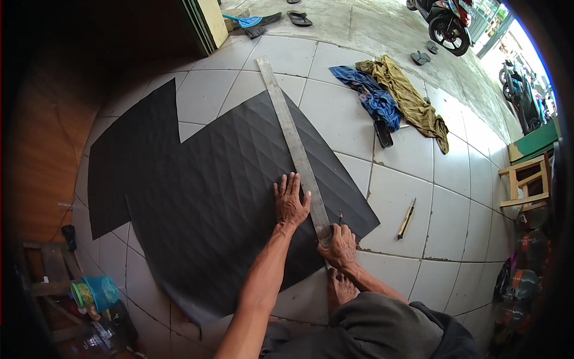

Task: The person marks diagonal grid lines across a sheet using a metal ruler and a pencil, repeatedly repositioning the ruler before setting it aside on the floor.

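Note:
A large black quilted sheet (221, 179), which looks like synthetic leather, lies on the tiled floor with a notch in its far edge. Across its right part runs a long metal ruler (293, 134), its far end reaching past the sheet. My left hand (291, 203) presses flat beside the ruler's left edge, fingers spread. At the near end of the ruler, my right hand (341, 245) is closed, touching the metal and holding a thin pencil (341, 215) whose reddish end shows above the fingers. A cutter knife (407, 219) rests on the tiles to the right.
Blue cloth (373, 99) and olive cloth (409, 99) lie beyond the sheet, near a black phone (383, 134). A wooden stool (529, 184) and plastic bottles (526, 283) stand right. A blue container (100, 292) is at lower left. My foot (341, 287) is by the sheet.

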Available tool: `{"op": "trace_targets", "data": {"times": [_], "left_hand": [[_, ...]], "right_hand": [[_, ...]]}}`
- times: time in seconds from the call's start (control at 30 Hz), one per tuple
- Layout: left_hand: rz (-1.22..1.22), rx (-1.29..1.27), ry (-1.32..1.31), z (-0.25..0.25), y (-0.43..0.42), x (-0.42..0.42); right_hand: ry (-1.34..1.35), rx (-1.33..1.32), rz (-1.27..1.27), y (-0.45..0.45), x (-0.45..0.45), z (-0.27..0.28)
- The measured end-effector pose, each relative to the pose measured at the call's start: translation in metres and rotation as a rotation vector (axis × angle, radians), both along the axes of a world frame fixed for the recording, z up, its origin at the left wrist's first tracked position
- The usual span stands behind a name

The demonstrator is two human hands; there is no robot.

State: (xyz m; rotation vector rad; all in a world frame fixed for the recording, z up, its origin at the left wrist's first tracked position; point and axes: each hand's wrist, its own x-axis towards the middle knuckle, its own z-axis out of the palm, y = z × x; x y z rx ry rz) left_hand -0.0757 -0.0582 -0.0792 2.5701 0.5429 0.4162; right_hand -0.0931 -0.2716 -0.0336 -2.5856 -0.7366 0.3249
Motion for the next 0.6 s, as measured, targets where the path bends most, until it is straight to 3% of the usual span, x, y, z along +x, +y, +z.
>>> {"op": "trace_targets", "data": {"times": [0.6], "left_hand": [[-0.013, -0.005, 0.07, 0.0033, 0.0021, 0.0031]], "right_hand": [[-0.025, -0.01, -0.02, -0.0006, -0.0041, -0.0019]]}}
